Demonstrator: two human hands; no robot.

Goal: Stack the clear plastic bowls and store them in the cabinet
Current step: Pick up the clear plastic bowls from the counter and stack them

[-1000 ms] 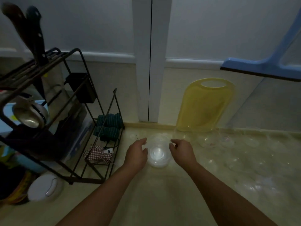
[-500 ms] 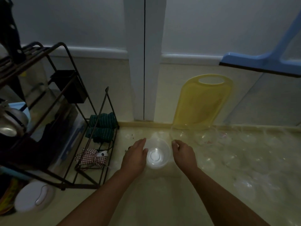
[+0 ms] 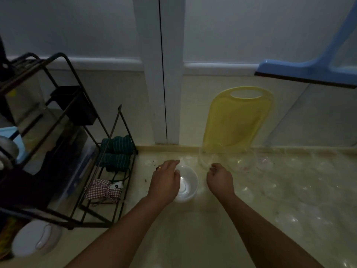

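A stack of clear plastic bowls stands on the pale counter in the middle. My left hand holds the stack at its left rim, thumb over the edge. My right hand is a little to the right of the stack, apart from it. Its curled fingertips pinch the near rim of a loose clear bowl that sits in front of the yellow cutting board. Several more clear bowls are spread over the counter to the right, faint in the dim light. The white cabinet doors are closed behind.
A black wire rack with green cloths and a checked cloth fills the left side. A white lid lies at the lower left. A blue squeegee juts in at the upper right.
My right hand has left the stack and moved right to the loose bowl's rim. My left hand has closed in over the stack's left rim. The view tilted slightly.
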